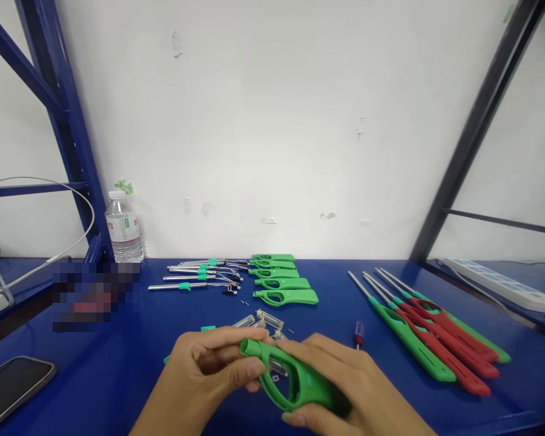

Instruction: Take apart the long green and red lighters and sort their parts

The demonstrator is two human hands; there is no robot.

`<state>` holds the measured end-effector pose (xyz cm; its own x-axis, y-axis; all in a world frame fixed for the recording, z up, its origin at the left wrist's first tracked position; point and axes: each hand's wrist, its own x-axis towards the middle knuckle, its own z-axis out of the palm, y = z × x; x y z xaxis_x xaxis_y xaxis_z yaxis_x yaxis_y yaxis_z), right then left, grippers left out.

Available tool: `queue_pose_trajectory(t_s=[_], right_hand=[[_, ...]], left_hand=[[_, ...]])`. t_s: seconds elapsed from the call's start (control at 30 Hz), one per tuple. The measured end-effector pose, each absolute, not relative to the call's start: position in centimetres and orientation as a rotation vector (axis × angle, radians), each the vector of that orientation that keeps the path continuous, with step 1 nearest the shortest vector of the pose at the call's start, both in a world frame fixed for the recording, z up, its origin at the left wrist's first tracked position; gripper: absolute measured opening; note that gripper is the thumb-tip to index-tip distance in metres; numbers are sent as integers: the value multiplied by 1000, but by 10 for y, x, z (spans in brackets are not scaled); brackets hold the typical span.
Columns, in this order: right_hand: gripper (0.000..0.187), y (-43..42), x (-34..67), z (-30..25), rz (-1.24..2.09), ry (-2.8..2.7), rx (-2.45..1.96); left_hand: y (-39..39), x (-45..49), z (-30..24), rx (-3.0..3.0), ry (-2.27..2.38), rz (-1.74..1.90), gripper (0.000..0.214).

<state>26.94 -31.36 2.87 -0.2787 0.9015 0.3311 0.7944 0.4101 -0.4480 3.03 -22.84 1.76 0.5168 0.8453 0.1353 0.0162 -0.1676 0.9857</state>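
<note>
My right hand wraps round a green plastic lighter handle just above the blue table. My left hand pinches the handle's front end with thumb and fingers. Just behind my hands lie small clear tubes and a teal-collared part. Further back sits a row of green handle shells with metal rods and wires to their left.
Assembled green and red long lighters lie at the right, a small red screwdriver beside them. A water bottle stands at the back left, a phone lies front left, and a power strip sits far right.
</note>
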Motion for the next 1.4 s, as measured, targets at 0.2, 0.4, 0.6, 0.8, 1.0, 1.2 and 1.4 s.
queue_pose_trajectory(t_s=[0.2,0.4,0.6,0.8,1.0,1.2,1.4], right_hand=[[71,-314,272,25,260,-2120,-1474],[47,-316,279,25,217,-2076,-1468],[38,-320,296,22,79,-2096,-1521],[36,-284,349,25,52,-2082,-1734],[35,-253,379,21,122,-2179,-1801],[20,-246,370,18,188,-2192,-1818],[23,-234,349,18,225,-2269,-1742]], left_hand=[[-229,27,21,1560,768,905,42],[-233,26,25,1544,789,939,41],[-237,36,20,1503,924,1082,50],[-237,27,33,1560,1007,1129,50],[-232,18,31,1581,880,1133,52],[-241,21,41,1516,931,1128,50],[-245,23,44,1535,943,1071,47]])
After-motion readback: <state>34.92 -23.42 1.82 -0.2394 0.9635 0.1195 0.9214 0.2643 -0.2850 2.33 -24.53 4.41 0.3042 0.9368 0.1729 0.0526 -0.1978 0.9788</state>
